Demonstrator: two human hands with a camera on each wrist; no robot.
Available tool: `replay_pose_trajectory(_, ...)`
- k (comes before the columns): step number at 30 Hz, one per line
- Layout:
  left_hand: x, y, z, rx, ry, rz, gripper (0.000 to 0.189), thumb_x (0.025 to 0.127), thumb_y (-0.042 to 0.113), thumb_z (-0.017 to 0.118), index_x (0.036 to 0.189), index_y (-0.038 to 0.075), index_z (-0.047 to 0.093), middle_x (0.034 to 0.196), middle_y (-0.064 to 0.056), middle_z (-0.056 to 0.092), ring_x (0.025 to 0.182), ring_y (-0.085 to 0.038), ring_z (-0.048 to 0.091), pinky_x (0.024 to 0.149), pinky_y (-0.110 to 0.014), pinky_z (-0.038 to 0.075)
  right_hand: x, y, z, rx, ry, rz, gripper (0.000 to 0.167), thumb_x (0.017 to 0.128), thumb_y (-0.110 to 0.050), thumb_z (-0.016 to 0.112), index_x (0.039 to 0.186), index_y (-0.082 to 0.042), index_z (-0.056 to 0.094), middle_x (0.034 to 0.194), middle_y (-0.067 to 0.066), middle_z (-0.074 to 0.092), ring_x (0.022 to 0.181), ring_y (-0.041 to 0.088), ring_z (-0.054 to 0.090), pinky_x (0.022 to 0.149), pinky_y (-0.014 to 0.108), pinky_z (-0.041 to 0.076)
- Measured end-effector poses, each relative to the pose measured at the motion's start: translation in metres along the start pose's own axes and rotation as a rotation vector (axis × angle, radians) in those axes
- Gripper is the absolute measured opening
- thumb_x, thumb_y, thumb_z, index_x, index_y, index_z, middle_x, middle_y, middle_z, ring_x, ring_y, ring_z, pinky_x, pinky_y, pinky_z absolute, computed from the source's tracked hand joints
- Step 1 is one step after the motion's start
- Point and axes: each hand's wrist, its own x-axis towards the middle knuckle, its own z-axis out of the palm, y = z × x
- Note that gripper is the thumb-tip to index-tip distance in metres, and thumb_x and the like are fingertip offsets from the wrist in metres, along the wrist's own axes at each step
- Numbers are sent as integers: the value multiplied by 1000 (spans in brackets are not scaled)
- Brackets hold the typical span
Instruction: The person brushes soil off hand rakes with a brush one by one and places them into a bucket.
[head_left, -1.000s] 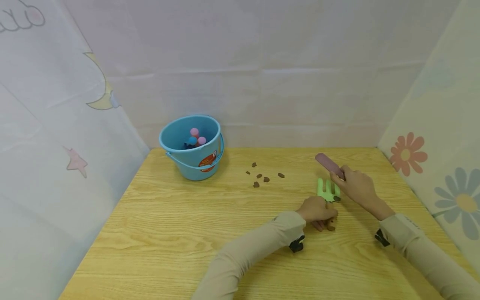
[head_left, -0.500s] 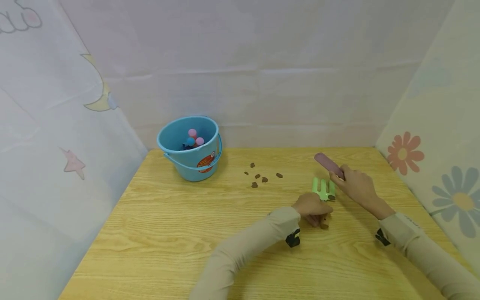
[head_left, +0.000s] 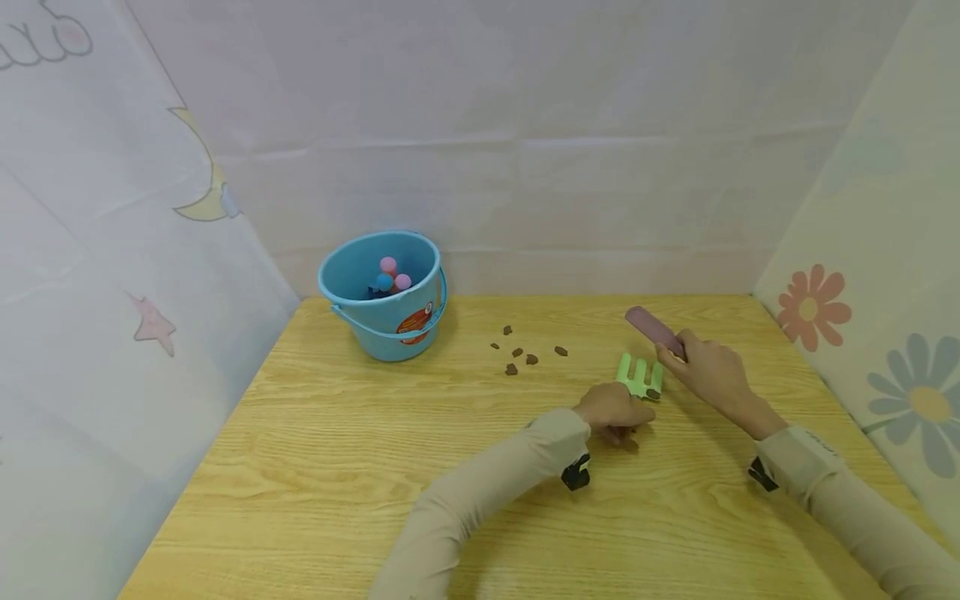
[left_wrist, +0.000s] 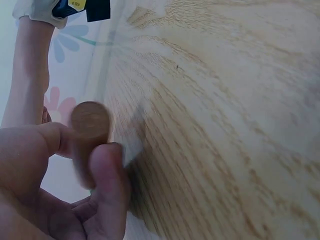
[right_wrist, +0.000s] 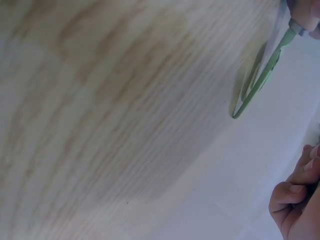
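Observation:
In the head view, my left hand (head_left: 609, 407) grips the handle of a small green garden hand fork (head_left: 636, 388). The left wrist view has the round brown handle end (left_wrist: 90, 120) sticking out between thumb and fingers. One dark brown crumb (head_left: 653, 394) rests on the fork, near its right tine. Farther right, my right hand (head_left: 716, 379) holds a mauve, flat, round-ended strip (head_left: 651, 326) above the table; what kind of thing it is cannot be told. In the right wrist view the fork (right_wrist: 265, 72) appears edge-on over the wood, with the curled right fingers (right_wrist: 284, 192) below.
A light blue bucket (head_left: 393, 330) with a hanging handle stands at the back left, holding several pink, blue and dark items. Several brown crumbs (head_left: 512, 369) lie on the wooden table (head_left: 322, 467) between bucket and fork. Printed cloth (head_left: 525, 200) walls the table's back and sides.
My left hand has moved a little to the left, carrying the green hand fork with the crumb on it away from the right hand. My right hand and the mauve strip stay nearly still.

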Motion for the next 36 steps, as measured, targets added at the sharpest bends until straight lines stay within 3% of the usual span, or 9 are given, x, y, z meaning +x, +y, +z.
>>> replay_pose_trajectory(7,7,-6,-4,125,18,3,49,93,37,62,51,14,54,41,1,46,31,-10,40,35,-22,35,2,-2,2,-1,-1,-4,35,97,-34,60,85,-1,55,51,-2,35,39,12,32,35,27,24)
replay_pose_trajectory(23,6,-28,-11,-25,9,184,43,92,24,60,52,13,53,44,2,47,37,-9,44,41,-21,44,5,-14,7,7,20,-51,32,96,-30,63,81,-4,52,50,-4,31,38,10,29,35,26,23)
replay_pose_trajectory(31,12,-41,-18,27,52,190,43,93,27,60,53,13,57,44,3,48,39,-8,42,43,-20,40,6,-18,10,19,-8,-54,33,98,-31,59,83,-2,52,50,-4,31,39,9,28,36,25,23)
replay_pose_trajectory(36,13,-47,-20,-11,69,168,44,93,26,61,52,14,56,43,3,47,38,-8,42,43,-21,39,6,-23,12,9,-7,-93,31,96,-29,62,83,-3,53,49,-5,29,39,7,25,36,24,21)
